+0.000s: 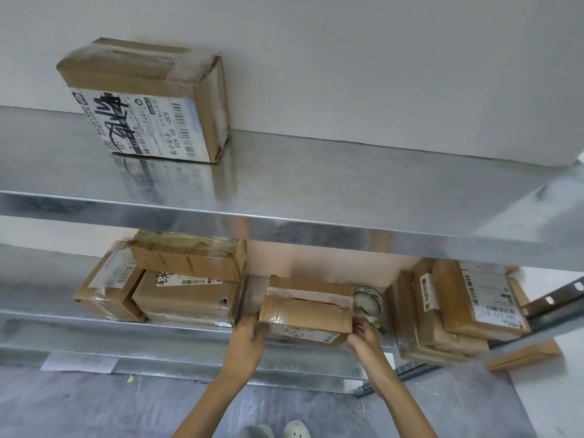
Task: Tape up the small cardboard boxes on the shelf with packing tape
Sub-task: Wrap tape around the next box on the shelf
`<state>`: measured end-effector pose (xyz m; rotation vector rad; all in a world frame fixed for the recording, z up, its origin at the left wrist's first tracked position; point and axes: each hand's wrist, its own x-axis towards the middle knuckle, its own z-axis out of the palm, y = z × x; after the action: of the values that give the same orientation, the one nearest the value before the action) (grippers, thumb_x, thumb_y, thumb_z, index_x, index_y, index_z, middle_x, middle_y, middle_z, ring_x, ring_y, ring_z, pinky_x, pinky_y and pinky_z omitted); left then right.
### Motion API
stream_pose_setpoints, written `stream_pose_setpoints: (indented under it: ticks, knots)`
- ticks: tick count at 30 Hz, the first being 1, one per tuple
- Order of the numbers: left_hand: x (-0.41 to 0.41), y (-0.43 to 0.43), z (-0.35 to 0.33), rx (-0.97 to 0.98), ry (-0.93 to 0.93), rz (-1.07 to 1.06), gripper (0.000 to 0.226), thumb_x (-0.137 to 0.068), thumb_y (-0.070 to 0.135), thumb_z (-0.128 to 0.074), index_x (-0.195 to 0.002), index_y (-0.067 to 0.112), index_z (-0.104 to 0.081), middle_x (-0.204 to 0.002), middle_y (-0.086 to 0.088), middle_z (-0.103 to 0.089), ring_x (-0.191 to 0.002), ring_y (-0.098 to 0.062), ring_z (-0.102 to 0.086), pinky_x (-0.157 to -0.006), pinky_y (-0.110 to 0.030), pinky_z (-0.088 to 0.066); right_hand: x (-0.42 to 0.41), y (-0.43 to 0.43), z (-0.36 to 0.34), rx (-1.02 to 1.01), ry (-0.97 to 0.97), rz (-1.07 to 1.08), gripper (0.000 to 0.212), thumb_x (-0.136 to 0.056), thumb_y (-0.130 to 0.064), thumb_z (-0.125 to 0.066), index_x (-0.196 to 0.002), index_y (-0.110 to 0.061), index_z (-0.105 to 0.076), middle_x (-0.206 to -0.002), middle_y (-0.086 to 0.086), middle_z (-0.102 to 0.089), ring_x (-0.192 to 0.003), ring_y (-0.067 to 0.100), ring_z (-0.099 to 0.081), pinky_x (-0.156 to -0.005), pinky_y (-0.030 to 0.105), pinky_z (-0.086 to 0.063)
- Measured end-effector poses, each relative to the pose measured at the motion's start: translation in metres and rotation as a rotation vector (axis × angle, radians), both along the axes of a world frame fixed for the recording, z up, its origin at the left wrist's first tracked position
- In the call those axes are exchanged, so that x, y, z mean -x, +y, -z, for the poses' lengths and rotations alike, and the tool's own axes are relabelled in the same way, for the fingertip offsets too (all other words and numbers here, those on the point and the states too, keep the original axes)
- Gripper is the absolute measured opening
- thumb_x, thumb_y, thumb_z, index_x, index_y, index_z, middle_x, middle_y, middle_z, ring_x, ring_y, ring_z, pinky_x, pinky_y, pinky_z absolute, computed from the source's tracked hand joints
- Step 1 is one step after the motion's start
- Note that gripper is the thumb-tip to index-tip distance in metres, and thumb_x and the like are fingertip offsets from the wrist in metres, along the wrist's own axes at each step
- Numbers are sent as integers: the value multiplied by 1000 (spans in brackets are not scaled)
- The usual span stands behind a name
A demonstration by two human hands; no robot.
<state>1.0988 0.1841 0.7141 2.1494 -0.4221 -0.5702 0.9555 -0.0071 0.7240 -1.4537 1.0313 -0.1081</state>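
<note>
A small brown cardboard box (305, 316) lies on the lower metal shelf (189, 335), near its front edge, with clear tape and a white label on it. My left hand (248, 341) grips the box's left end. Its right end is held by my right hand (363, 339). A roll of clear packing tape (368, 300) stands on the shelf just behind and to the right of the box.
Taped boxes (186, 279) are stacked at the shelf's left and another pile (455, 308) at its right. The upper shelf (284, 197) overhangs and carries one labelled box (148, 102). A slim box (523, 355) pokes out at far right. Grey floor lies below.
</note>
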Motion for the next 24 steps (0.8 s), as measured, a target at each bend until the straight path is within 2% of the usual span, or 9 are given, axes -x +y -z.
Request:
stream_pose_setpoints:
  ticks: [4, 7, 10, 11, 12, 15, 18, 21, 24]
  knots:
    - [-6, -4, -10, 98, 196, -153, 32, -102, 21, -41, -83, 5, -61, -80, -8, -64, -78, -24, -58, -67, -24, -42, -3, 0, -11, -52, -14, 90, 16, -98, -20, -42, -109, -19, -54, -112, 3, -59, -105, 15, -53, -96, 42, -48]
    - [-11, -6, -21, 59, 170, -141, 49, -98, 49, -44, -80, 6, -61, -73, -6, -64, -71, -20, -59, -64, -27, -42, -5, -1, -20, 38, -60, 84, 18, -100, -36, -42, -99, -24, -55, -95, -6, -61, -93, 13, -55, -90, 35, -46]
    - [-12, -7, -23, 41, 85, -58, 28, -92, 40, -60, -83, 14, -55, -76, 2, -62, -74, -13, -59, -62, -19, -41, -1, -5, -19, 176, -69, 8, 11, -96, -24, -52, -100, -15, -56, -96, -1, -62, -98, 20, -57, -79, 25, -42]
    - [-12, -6, -20, 67, 72, -41, 19, -91, 31, -64, -90, 14, -56, -84, 3, -64, -82, -11, -61, -67, -18, -43, 2, -7, -15, 184, -88, -2, 5, -94, -15, -56, -99, -15, -55, -100, 1, -62, -103, 21, -57, -83, 25, -43]
    - [-12, -4, -16, 88, 65, -17, 16, -90, 21, -67, -100, 14, -56, -95, 4, -65, -91, -10, -62, -75, -18, -46, 3, -9, -14, 183, -102, -9, 14, -91, -5, -57, -98, -16, -55, -104, 3, -63, -107, 20, -57, -89, 26, -42]
    - [-7, 4, -6, 70, -23, 57, 40, -89, 1, -63, -124, 15, -50, -113, 8, -58, -109, -9, -56, -90, -22, -46, 4, -6, -4, 150, -72, -50, 30, -88, 11, -52, -104, -14, -52, -110, 6, -62, -110, 19, -56, -96, 30, -41]
    - [2, 8, 1, 24, -14, 101, 37, -93, 2, -54, -127, 17, -52, -114, 8, -59, -113, -15, -58, -86, -19, -43, 1, 0, 12, 86, -38, -29, 32, -89, 14, -45, -111, -10, -48, -112, 11, -61, -103, 21, -58, -87, 23, -44]
    - [6, 12, 5, 1, -7, 130, 48, -94, -2, -50, -136, 21, -45, -120, 12, -52, -114, -7, -52, -85, -10, -37, -2, 4, 17, 80, -41, -5, 37, -90, 15, -41, -116, -12, -46, -107, 5, -58, -99, 16, -56, -82, 18, -43]
    - [3, 14, 8, 4, -10, 133, 47, -94, -3, -47, -135, 20, -49, -121, 10, -54, -110, -4, -49, -85, -6, -33, -1, 1, 19, 141, -14, -51, 41, -91, 11, -42, -113, -22, -49, -112, 4, -60, -107, 20, -57, -97, 32, -44]
